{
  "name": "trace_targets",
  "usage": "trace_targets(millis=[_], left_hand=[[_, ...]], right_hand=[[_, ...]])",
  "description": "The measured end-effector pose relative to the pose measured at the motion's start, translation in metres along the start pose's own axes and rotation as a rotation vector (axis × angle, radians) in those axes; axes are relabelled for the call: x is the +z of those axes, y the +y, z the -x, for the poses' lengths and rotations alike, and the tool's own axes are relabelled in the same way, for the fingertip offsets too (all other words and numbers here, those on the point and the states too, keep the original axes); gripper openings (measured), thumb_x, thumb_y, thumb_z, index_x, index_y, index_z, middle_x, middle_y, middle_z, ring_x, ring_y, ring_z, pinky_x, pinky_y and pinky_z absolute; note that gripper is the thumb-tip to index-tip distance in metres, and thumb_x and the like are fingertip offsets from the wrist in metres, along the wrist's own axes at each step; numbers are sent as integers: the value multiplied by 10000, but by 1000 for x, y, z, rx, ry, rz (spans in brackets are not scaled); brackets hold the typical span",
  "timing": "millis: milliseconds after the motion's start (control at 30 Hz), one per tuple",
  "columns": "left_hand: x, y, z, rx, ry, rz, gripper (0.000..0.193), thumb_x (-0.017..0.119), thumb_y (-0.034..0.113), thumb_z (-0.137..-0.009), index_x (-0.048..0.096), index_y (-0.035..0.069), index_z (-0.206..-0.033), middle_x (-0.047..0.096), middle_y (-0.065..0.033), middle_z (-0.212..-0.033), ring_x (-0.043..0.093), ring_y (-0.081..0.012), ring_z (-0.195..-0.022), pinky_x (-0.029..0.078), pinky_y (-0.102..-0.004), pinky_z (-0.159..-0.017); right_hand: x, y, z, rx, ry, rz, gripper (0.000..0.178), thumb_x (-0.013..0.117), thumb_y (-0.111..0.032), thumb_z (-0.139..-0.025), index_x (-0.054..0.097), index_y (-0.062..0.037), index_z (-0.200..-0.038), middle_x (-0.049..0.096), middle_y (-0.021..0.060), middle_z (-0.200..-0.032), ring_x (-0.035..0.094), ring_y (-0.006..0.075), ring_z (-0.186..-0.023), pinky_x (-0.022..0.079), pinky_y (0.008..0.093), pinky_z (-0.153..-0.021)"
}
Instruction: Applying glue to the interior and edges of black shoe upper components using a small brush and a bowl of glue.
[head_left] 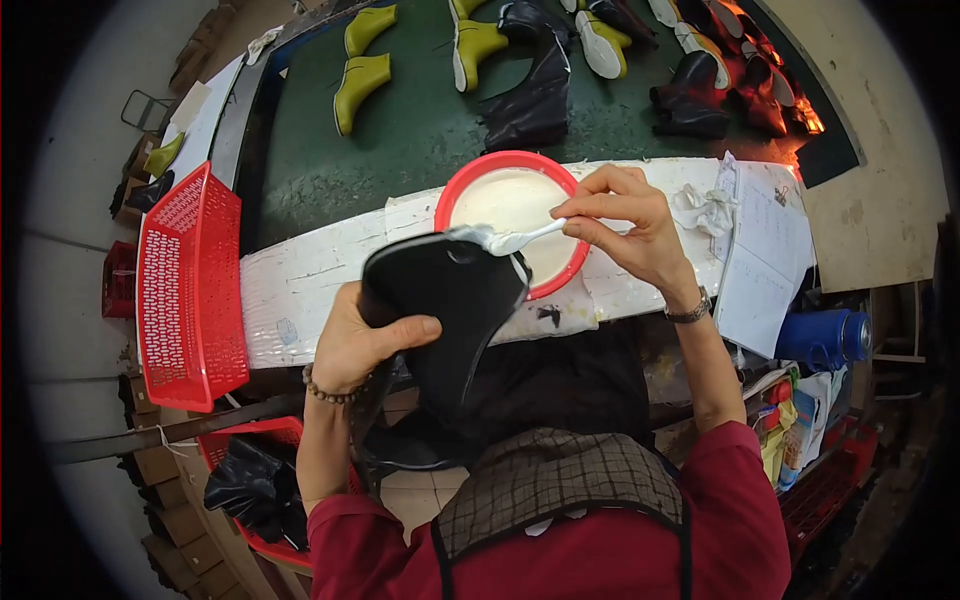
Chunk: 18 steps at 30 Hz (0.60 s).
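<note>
My left hand [375,345] grips a black boot upper [445,290], its thumb lying on the near face. The lower part of the upper hangs down toward my lap. Between the fingertips of my right hand [625,220] is a white-handled brush [540,234]. The brush's coated head touches the top edge of the upper, where white paste shows. Behind them stands a red-rimmed bowl [462,182] holding creamy white liquid, partly hidden by the upper and my right hand.
Yellow-green boots [360,88] and black boots [692,97] lie on a dark green conveyor belt [310,165]. A red basket [200,300] stands left. Right are a crumpled white cloth [703,210], a notebook [765,255] and a blue bottle [825,337]. Black pieces [258,480] fill a lower red basket.
</note>
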<state>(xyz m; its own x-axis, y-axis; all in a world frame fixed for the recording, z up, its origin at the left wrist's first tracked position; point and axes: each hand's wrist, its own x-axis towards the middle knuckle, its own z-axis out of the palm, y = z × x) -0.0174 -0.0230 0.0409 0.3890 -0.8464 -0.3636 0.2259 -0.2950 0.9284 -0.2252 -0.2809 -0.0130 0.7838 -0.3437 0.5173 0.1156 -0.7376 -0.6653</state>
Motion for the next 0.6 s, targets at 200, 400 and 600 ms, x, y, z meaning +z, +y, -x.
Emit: trace_targets(millis=[200, 400, 600], left_hand=[[3, 0, 11, 222, 248, -178, 204, 784, 12, -842, 728, -60, -1025, 742, -63, -918, 674, -110, -811, 556, -262, -739], [1, -12, -1, 465, 470, -240, 238, 782, 43, -857, 722, -55, -1064, 741, -45, -926, 647, -91, -813, 531, -258, -750], [-39, -15, -37, 474, 614, -611, 433, 824, 131, -799, 664, -32, -1166, 738, -119, -999, 680, -192, -908, 536, -334, -844]], right_hand=[[20, -17, 9, 44, 118, 10, 173, 825, -126, -809, 810, -138, -981, 665, -22, -845, 574, 105, -765, 333, 288, -799], [36, -32, 18, 121, 69, -25, 210, 819, -56, -793, 807, -100, -998, 652, 6, -880, 552, 137, -830, 401, 289, -801], [20, -3, 22, 217, 203, -37, 212, 818, -159, -818, 797, -104, -1022, 650, 15, -834, 635, 174, -685, 476, 310, -566]])
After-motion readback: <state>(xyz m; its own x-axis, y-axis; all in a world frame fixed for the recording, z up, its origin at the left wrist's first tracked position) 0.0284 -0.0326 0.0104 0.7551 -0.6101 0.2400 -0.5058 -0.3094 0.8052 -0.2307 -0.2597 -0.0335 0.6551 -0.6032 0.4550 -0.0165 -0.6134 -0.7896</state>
